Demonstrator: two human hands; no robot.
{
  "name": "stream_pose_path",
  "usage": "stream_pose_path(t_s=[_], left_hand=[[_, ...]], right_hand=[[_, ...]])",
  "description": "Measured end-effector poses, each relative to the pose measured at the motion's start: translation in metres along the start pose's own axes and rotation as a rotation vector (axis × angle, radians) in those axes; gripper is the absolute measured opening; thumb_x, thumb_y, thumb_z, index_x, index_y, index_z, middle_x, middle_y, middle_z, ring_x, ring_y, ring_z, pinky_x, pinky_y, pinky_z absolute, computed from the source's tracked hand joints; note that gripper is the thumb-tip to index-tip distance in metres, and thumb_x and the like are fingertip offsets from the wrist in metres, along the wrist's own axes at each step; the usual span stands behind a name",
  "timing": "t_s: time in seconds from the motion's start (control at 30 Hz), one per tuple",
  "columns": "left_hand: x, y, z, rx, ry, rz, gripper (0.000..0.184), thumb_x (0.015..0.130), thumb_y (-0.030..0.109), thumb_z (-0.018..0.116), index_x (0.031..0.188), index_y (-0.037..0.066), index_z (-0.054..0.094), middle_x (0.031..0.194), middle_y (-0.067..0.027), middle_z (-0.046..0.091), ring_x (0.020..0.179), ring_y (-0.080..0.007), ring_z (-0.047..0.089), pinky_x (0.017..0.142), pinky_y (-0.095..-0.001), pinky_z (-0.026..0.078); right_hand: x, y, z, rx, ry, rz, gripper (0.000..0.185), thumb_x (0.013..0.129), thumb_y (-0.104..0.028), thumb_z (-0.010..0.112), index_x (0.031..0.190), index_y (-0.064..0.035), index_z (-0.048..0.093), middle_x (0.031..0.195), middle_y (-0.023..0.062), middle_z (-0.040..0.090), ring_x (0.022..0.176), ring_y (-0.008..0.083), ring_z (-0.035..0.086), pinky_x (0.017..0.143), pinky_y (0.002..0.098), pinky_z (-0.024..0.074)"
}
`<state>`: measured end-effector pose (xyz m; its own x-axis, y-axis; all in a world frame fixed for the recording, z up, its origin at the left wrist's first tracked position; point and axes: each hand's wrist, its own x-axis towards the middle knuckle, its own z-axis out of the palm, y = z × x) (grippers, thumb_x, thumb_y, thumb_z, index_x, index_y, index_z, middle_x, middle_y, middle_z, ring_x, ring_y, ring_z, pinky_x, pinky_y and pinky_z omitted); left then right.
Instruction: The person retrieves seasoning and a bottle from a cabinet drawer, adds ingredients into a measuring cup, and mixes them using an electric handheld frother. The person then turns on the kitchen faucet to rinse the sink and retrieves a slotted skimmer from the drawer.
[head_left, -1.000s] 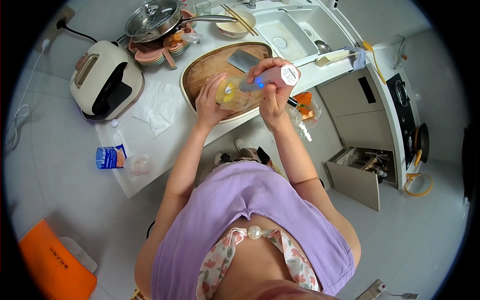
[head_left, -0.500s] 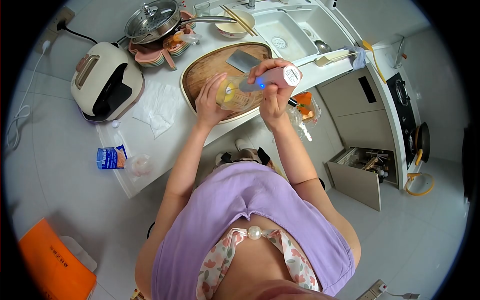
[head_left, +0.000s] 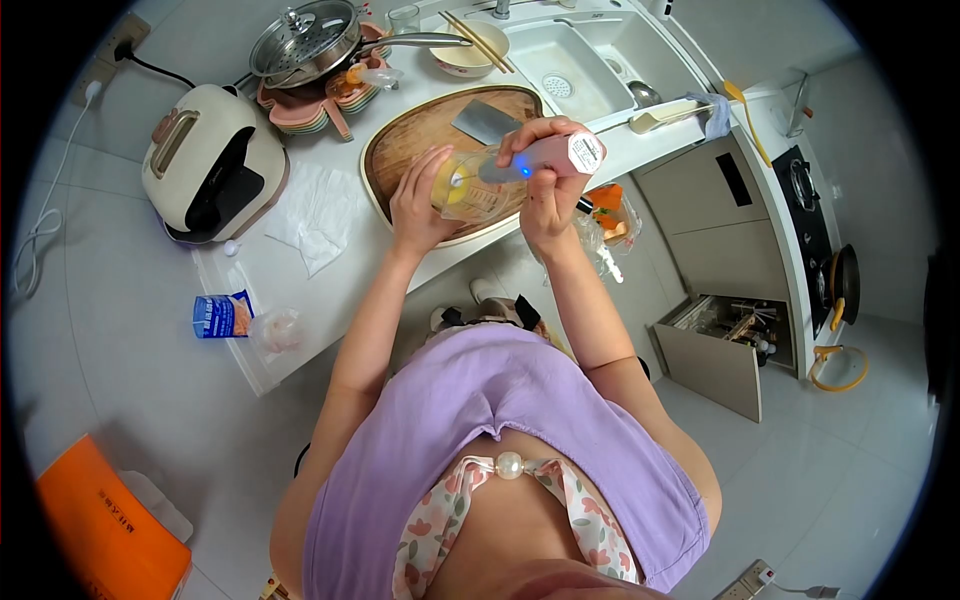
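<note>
your white tabletop [head_left: 340, 295] carries the wooden board [head_left: 400, 130], and above or on its near right part is the clear container [head_left: 470, 205] with something yellow inside; you can't tell from this angle whether its base rests on the wood. your left hand [head_left: 415, 200] is curved part-way round the container's side, fingers spread along it, the thumb hidden. your right hand [head_left: 543, 190] is closed around the pale pink and grey handheld device [head_left: 548, 155], thumb opposite fingers, its thin shaft reaching into the container. the container looks light and stiff-walled, probably slick if wet and easy to tip, so a broad wrap low on the side should suit it best. the device seems rigid and fairly light, likely smooth; it is best taken round the thick body, clear of the slender shaft, which looks easily bent. beyond your hands a grey blade [head_left: 485, 122] lies flat on the board. smallest is the lit blue light [head_left: 526, 172] beside your right thumb.
</note>
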<state>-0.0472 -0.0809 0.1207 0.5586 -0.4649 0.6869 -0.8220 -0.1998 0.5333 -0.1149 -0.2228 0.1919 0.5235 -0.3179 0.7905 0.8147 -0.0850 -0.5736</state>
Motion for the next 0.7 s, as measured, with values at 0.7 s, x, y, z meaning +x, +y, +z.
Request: stream_pose_path(t_s=[0.7], left_hand=[[0.0027, -0.0028, -0.0031, -0.02, 0.016, 0.007, 0.08, 0.049, 0.006, 0.078, 0.123, 0.007, 0.048, 0.125, -0.0102, 0.055, 0.115, -0.0313, 0.052, 0.097, -0.0392, 0.043]], right_hand=[[0.0041, 0.0002, 0.0025, -0.014, -0.01, -0.001, 0.048, 0.092, -0.034, 0.053, 0.121, -0.0067, 0.027, 0.097, 0.0161, 0.047, 0.075, 0.0196, 0.053, 0.069, 0.0313, 0.0448]])
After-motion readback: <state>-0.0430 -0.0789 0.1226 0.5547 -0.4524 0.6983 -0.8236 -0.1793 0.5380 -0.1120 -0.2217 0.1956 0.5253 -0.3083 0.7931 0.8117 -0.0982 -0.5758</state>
